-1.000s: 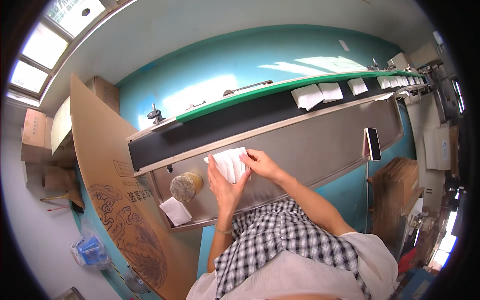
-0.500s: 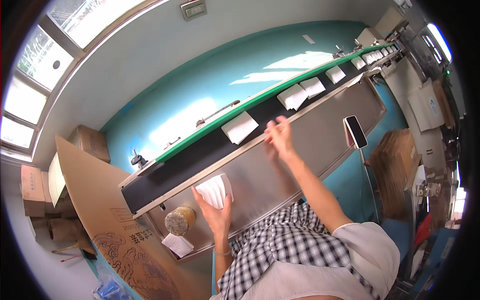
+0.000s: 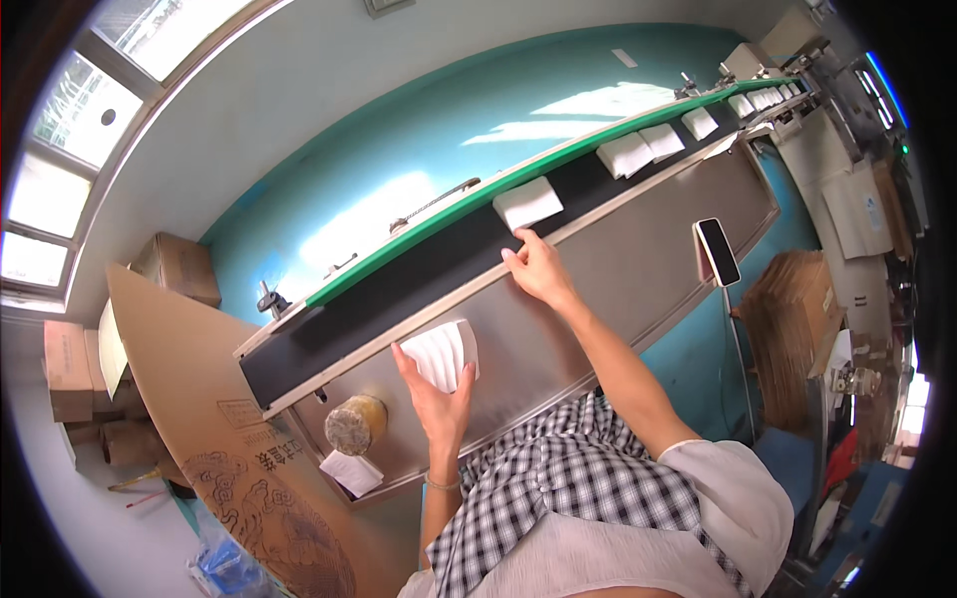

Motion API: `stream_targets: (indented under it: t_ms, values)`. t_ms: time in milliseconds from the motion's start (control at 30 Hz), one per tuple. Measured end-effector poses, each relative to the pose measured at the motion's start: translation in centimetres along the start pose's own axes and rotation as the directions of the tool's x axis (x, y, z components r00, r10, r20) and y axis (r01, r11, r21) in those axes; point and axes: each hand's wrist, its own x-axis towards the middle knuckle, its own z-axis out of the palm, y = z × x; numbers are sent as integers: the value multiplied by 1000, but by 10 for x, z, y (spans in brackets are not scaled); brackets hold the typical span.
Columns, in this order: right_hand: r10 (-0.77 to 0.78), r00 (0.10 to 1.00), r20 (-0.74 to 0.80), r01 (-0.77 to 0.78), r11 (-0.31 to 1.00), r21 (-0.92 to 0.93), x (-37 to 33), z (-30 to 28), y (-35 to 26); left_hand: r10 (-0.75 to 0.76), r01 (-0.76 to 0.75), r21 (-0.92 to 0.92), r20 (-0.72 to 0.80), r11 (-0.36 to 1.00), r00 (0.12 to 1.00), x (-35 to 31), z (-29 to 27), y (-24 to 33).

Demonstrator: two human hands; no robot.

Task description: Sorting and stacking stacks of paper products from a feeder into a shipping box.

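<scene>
My left hand (image 3: pixel 439 407) holds upright a fanned stack of flat white folded pieces (image 3: pixel 442 354), with thumb and fingers at its two sides, just over the metal tray-like table (image 3: pixel 638 234). I cannot tell whether they are paper or cloth. My right hand (image 3: pixel 540 271) is at the near edge of the black conveyor belt (image 3: pixel 419 274), thumb and forefinger apart with nothing seen between them. Its forefinger tip is at the lower edge of a white folded piece (image 3: pixel 528 203) lying on the belt; whether they touch cannot be made out.
More white pieces (image 3: pixel 638 149) lie along the belt toward the far right, beside a green rail (image 3: pixel 478 198). A round tub (image 3: pixel 355 425) and a white paper (image 3: pixel 351 473) are at the table's left end. A phone on a stand (image 3: pixel 718 251) stands right; a large cardboard sheet (image 3: pixel 189 399) leans left.
The white pieces on the belt have shifted toward the far right. My right hand has moved a little left, to the nearest piece's lower edge. My left hand still holds its stack. The view has tilted slightly.
</scene>
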Motion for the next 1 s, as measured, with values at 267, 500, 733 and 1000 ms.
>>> stream_targets:
  t_ms: [267, 500, 733, 1000]
  values:
    - [-227, 938, 263, 227, 973, 28, -100, 52, -55, -111, 117, -256, 39, 960, 993, 7, 2, -17]
    - [195, 746, 637, -538, 741, 403, -102, 55, -51, 13, -10, -242, 8, 970, 1000, 7, -6, -22]
    - [194, 895, 401, -383, 795, 470, -28, 44, -24, -34, 41, -212, 37, 976, 999, 9, -5, -29]
    - [342, 841, 420, -541, 557, 630, -56, 55, -17, -67, 80, -222, 68, 972, 995, 12, 0, -28]
